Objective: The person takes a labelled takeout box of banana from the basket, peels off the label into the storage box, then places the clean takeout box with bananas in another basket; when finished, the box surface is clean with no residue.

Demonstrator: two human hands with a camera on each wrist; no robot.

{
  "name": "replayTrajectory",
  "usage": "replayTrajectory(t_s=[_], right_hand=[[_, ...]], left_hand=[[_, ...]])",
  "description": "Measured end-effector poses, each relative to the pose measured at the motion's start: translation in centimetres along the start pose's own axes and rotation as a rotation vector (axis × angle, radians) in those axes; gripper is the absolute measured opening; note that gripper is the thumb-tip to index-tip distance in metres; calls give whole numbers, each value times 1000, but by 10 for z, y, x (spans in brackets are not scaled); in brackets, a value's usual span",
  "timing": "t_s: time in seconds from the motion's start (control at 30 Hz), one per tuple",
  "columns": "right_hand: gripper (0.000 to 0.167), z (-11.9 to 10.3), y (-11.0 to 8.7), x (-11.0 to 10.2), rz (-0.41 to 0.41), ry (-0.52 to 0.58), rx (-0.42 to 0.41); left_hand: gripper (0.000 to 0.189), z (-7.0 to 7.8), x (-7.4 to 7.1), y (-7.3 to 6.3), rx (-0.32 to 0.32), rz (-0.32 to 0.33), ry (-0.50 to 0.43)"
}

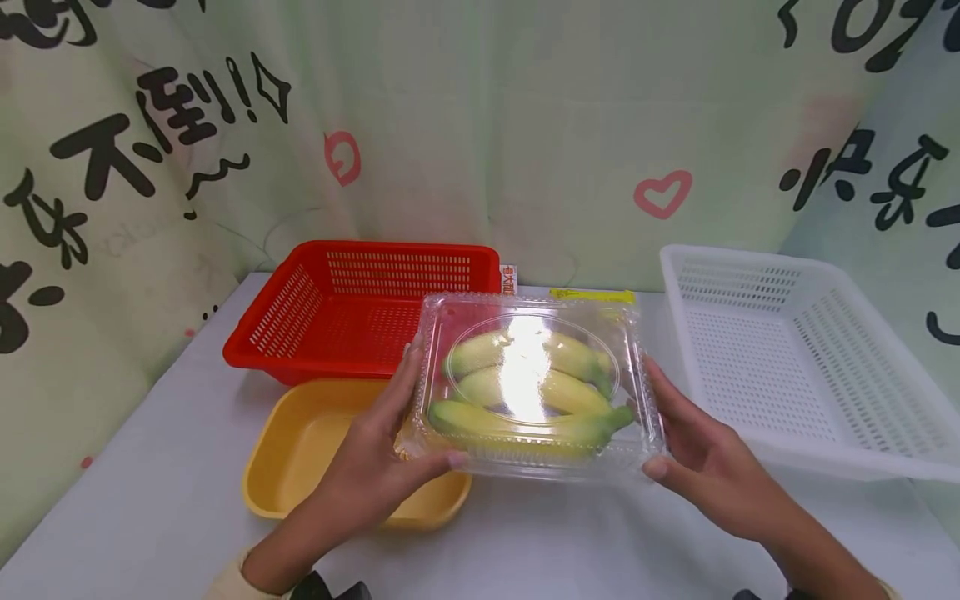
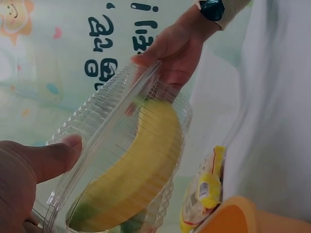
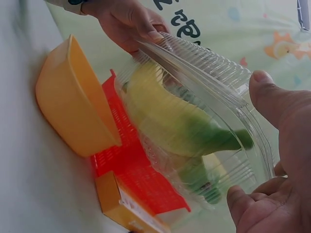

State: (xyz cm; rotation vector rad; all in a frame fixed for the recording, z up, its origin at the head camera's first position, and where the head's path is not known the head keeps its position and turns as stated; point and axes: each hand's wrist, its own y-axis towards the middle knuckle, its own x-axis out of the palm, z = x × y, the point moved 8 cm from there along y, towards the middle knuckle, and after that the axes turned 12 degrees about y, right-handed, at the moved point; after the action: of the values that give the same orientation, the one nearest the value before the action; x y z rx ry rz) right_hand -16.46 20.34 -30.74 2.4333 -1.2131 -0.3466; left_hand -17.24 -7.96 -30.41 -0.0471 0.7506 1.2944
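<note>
A clear plastic clamshell box [image 1: 645,429] is held up above the table, its lid closed over several yellow bananas with green tips [image 1: 525,421]. My left hand [image 1: 382,442] grips the box's left side, thumb along the front edge. On the right side, my right hand [image 1: 708,458] holds it with the thumb at the near corner and the fingers behind. In the left wrist view, one banana [image 2: 141,170] shows through the ribbed wall. The right wrist view shows the thumb [image 3: 272,97] on the lid rim and fingers under the box.
Behind the box at left stands a red perforated basket [image 1: 281,321]. A yellow-orange tub [image 1: 270,467] sits in front of it. At right is a white perforated basket [image 1: 862,458]. A yellow package [image 2: 209,189] and an orange box [image 3: 114,199] lie beyond, near the curtain [image 1: 487,125].
</note>
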Motion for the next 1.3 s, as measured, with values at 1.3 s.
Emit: replayTrajectory(t_s=[1.3], right_hand=[[84, 51, 109, 32, 59, -324, 143]], left_hand=[[99, -53, -96, 32, -11, 130, 249]])
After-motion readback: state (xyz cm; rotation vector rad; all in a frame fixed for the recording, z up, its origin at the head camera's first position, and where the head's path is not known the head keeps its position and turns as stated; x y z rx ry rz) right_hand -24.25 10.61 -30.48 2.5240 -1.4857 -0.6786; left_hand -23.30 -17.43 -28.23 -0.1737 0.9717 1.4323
